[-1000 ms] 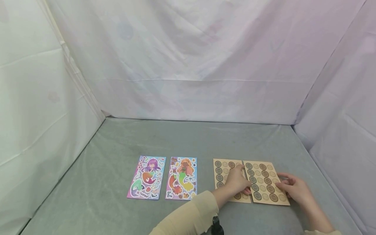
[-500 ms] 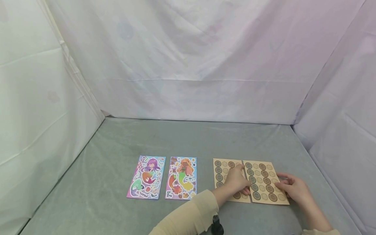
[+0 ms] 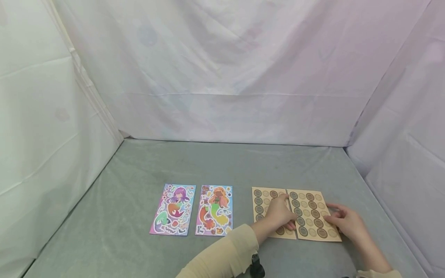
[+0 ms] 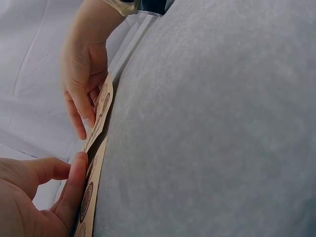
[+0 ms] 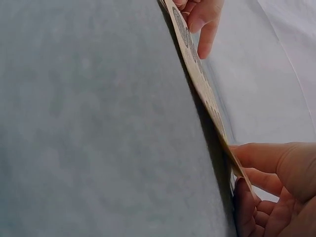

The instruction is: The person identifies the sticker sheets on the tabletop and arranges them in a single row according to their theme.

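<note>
Two tan sheets of round, coin-like stickers lie side by side at the right of the head view. Over the left tan sticker sheet is my left hand, its fingertips touching along the seam between the sheets. It covers part of that sheet. My right hand pinches the right edge of the right tan sticker sheet, thumb on top and fingers underneath. In the right wrist view, this sheet's edge stands slightly off the cloth, above a dark shadow.
Two colourful mermaid sticker sheets, one with a purple-haired figure and one with an orange-haired figure, lie flat to the left. Grey cloth covers the table. White curtains enclose the back and sides.
The right tan sheet has shifted slightly left with my right hand, and the gap between the tan sheets is narrower. My left hand stays in nearly the same place.
</note>
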The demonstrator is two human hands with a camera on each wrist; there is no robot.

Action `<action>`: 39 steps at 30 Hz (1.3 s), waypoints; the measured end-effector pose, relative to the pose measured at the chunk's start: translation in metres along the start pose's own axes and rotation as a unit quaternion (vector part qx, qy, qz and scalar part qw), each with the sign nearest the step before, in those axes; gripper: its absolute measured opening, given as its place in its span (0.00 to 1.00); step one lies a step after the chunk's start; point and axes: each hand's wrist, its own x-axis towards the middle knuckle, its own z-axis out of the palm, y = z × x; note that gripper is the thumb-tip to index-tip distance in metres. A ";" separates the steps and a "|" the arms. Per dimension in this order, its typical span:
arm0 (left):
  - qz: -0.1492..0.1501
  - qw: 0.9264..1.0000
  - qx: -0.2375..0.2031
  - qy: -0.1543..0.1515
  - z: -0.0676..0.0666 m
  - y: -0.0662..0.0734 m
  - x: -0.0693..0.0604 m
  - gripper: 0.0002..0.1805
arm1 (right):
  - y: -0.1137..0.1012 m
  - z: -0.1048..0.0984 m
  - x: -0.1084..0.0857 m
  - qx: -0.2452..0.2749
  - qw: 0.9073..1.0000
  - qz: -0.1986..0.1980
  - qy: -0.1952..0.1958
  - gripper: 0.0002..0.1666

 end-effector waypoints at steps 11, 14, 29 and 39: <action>0.003 1.000 -0.001 0.002 0.000 0.002 -0.001 0.40 | 0.001 0.000 0.002 -0.034 0.999 -0.017 0.009 0.35; 0.005 1.000 0.000 0.002 0.000 0.002 -0.002 0.40 | 0.001 0.000 0.002 -0.042 0.999 -0.019 0.012 0.35; -0.001 1.000 -0.004 -0.007 -0.001 0.002 -0.001 0.39 | 0.003 0.000 0.005 -0.049 0.999 -0.014 0.011 0.34; -0.012 0.999 -0.031 -0.023 -0.007 0.004 -0.003 0.39 | 0.001 -0.002 0.004 -0.042 0.999 -0.023 -0.002 0.35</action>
